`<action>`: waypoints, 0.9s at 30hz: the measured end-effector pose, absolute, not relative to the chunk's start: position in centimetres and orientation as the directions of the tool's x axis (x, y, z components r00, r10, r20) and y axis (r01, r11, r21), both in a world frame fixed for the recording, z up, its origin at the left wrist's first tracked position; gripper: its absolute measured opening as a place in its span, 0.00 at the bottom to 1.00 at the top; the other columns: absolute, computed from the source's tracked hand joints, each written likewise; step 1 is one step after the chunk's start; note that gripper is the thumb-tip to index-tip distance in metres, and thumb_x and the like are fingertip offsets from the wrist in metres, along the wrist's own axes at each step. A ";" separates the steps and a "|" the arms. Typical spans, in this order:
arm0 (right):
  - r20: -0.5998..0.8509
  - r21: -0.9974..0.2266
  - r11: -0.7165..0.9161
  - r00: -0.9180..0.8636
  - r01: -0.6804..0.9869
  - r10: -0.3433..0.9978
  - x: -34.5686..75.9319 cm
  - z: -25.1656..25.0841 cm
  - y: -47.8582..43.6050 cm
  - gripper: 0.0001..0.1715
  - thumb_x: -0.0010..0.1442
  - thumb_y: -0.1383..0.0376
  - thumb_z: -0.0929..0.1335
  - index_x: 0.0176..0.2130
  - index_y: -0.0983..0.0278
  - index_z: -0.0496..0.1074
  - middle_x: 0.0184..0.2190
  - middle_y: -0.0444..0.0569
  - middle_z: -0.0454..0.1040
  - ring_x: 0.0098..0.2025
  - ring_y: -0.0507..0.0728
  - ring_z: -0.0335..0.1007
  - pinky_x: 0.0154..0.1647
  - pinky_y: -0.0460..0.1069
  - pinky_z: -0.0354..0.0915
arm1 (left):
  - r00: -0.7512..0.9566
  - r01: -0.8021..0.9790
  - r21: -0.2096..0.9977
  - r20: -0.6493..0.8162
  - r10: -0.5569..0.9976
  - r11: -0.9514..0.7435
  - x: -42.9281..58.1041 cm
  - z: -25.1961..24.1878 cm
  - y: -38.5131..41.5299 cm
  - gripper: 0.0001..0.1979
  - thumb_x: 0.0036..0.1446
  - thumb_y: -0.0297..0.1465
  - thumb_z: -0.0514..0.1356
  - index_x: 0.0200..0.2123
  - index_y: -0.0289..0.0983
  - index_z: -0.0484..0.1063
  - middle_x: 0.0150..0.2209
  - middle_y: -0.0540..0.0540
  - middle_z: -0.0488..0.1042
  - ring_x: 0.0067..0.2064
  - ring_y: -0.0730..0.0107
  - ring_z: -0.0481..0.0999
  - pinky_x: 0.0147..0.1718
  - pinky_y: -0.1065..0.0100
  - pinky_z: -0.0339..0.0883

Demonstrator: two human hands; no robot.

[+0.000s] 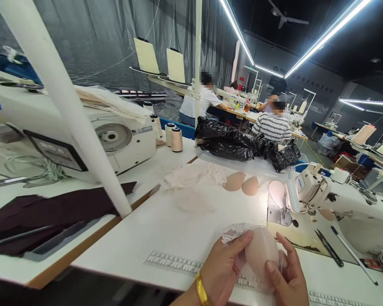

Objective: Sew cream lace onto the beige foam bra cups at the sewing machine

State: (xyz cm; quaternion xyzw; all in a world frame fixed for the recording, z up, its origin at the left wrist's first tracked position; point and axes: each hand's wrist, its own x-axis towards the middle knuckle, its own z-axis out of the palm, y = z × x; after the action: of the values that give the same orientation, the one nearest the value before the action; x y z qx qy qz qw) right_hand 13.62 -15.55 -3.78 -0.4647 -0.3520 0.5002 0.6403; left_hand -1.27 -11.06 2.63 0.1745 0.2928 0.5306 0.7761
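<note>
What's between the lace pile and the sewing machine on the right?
Head view: two tan cups side by side next to the lace pile, then a pale pink cup by the sewing machine's head.

Pale beige cup between left grip and right grip, white lace patterned with holes! Yellow band behind the left grip, black ruler markings on white bench beneath! Beyond both grips, tan cups, black plastic; leftward, dark plum fabric!

The cup looks like smooth matt cloth, the lace openwork fabric, the black bag glossy crinkled plastic
</note>
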 end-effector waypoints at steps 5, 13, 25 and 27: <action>-0.032 -0.935 0.053 0.234 -0.350 0.972 14.0 -3.8 -15.2 0.49 0.55 0.48 0.78 0.68 0.55 0.63 0.40 0.51 0.81 0.40 0.62 0.79 0.41 0.55 0.76 | 0.296 -0.711 0.579 -0.267 0.917 0.399 -1.1 2.6 -11.0 0.21 0.43 0.39 0.79 0.38 0.33 0.83 0.42 0.37 0.84 0.46 0.48 0.82 0.53 0.55 0.74; -0.017 -0.932 0.078 0.258 -0.354 0.966 14.2 -4.4 -15.0 0.50 0.55 0.50 0.79 0.69 0.55 0.62 0.42 0.50 0.81 0.40 0.61 0.80 0.39 0.54 0.77 | 0.341 -0.699 0.582 -0.239 0.909 0.416 -0.5 2.6 -11.0 0.25 0.43 0.44 0.78 0.40 0.33 0.84 0.41 0.38 0.83 0.46 0.48 0.82 0.50 0.57 0.75; -0.044 -0.888 0.085 0.266 -0.453 0.963 14.0 -4.3 -14.9 0.52 0.53 0.51 0.80 0.69 0.55 0.59 0.44 0.53 0.81 0.43 0.63 0.80 0.44 0.57 0.76 | 0.392 -0.651 0.621 -0.218 0.894 0.437 0.2 3.0 -11.2 0.28 0.39 0.45 0.80 0.40 0.33 0.83 0.36 0.37 0.83 0.41 0.49 0.83 0.44 0.57 0.77; -0.051 -0.888 0.084 0.277 -0.452 0.959 13.9 -4.3 -15.0 0.54 0.53 0.51 0.80 0.69 0.55 0.58 0.44 0.53 0.82 0.43 0.63 0.80 0.45 0.58 0.76 | 0.401 -0.659 0.610 -0.208 0.892 0.439 0.2 3.2 -11.2 0.26 0.42 0.44 0.79 0.40 0.33 0.83 0.38 0.36 0.83 0.42 0.49 0.83 0.45 0.57 0.77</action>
State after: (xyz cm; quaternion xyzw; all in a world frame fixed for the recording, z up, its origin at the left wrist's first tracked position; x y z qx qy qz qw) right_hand 13.93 -14.98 -4.33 -0.4292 -0.2957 0.5234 0.6741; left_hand 0.16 -11.16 3.15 0.2224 0.2614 0.4806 0.8070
